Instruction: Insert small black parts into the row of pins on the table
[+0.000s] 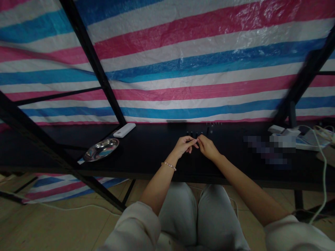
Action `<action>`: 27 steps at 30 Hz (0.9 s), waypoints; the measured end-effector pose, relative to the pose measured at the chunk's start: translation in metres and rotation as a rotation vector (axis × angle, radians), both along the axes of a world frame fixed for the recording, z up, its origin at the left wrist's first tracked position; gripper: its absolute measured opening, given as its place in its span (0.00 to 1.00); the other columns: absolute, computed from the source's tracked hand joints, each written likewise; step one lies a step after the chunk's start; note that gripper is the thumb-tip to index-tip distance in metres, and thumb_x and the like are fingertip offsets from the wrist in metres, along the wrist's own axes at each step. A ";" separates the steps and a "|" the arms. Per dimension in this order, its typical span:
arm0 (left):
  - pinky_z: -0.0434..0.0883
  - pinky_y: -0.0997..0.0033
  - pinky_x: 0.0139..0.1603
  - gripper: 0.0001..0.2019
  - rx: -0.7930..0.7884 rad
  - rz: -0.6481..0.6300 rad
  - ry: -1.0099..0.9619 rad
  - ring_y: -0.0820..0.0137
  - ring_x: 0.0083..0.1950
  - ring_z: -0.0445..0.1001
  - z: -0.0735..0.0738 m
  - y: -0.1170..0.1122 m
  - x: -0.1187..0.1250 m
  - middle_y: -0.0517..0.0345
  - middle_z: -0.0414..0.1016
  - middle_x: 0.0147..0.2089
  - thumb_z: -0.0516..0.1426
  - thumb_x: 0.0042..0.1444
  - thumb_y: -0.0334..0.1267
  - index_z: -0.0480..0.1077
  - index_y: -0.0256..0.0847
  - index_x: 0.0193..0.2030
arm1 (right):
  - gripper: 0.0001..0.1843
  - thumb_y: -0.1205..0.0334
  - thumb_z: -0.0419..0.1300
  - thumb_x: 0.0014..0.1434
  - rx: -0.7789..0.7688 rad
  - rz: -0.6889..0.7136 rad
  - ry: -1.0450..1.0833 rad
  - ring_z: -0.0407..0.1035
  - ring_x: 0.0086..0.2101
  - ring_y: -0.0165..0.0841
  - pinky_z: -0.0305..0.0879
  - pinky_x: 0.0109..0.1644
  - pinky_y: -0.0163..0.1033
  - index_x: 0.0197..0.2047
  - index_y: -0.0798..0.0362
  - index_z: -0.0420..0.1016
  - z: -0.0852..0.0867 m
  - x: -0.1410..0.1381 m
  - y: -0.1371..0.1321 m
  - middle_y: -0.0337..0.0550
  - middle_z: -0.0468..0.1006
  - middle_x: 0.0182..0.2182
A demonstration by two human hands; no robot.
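Note:
My left hand (185, 145) and my right hand (206, 145) meet fingertip to fingertip over the black table (151, 153). Both are closed in a pinch, and whatever lies between the fingers is too small to name. Just beyond them stands a row of small dark upright pieces (192, 134) with lighter tops. Behind that row, a little to the right, is another dark upright piece (208, 130) beside a small greyish bit (211, 131). Several tiny pale pieces (216, 123) are lined up near the table's back edge.
A shiny metal dish (101, 150) and a white oblong device (125, 130) lie to the left. White boxes (288, 132) and a looping cable (323, 164) occupy the right end. Black frame posts (96, 66) rise in front of a striped sheet (183, 76).

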State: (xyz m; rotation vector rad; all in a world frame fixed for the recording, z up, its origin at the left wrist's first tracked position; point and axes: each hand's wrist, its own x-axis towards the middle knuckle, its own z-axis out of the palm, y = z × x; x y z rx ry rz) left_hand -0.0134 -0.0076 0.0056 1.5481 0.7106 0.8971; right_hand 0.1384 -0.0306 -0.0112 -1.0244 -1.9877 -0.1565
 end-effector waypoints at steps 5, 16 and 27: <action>0.52 0.81 0.14 0.17 0.009 -0.008 0.033 0.83 0.13 0.61 -0.001 0.001 0.000 0.54 0.75 0.27 0.55 0.49 0.49 0.66 0.33 0.31 | 0.11 0.65 0.41 0.61 -0.009 -0.016 -0.019 0.61 0.26 0.30 0.58 0.31 0.35 0.28 0.51 0.58 -0.001 0.000 0.001 0.40 0.63 0.24; 0.51 0.80 0.14 0.18 0.004 0.013 0.035 0.84 0.13 0.59 -0.005 0.002 0.005 0.59 0.71 0.24 0.54 0.50 0.50 0.67 0.33 0.32 | 0.13 0.60 0.41 0.62 -0.133 -0.106 -0.020 0.65 0.28 0.31 0.57 0.32 0.35 0.31 0.52 0.62 0.007 0.004 -0.001 0.43 0.68 0.26; 0.52 0.80 0.14 0.16 -0.039 0.049 -0.077 0.84 0.15 0.60 -0.003 0.005 -0.001 0.58 0.72 0.28 0.57 0.48 0.46 0.67 0.34 0.35 | 0.12 0.58 0.43 0.62 -0.185 -0.121 0.005 0.67 0.29 0.32 0.59 0.32 0.35 0.37 0.53 0.64 0.007 0.006 -0.004 0.45 0.72 0.31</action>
